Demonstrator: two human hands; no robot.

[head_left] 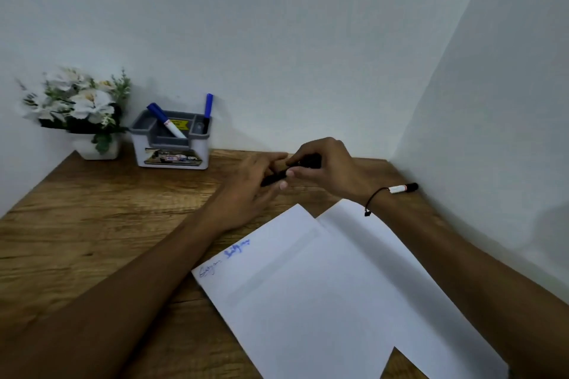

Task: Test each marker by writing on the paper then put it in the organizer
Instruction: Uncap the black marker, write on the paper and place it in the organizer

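Note:
A black marker is held between both hands above the wooden desk. My left hand grips its lower barrel. My right hand pinches its upper end, where a dark cap shows under the fingers. Two white paper sheets lie at the front right, the top one carrying two blue scribbles near its left corner. The grey-and-white organizer stands at the back left by the wall, with two blue-capped markers standing in it. Another marker with a white label and black cap lies behind my right wrist.
A white pot of artificial white flowers sits left of the organizer. White walls close the desk at the back and right, meeting in a corner. The wooden desk stretches bare at the left.

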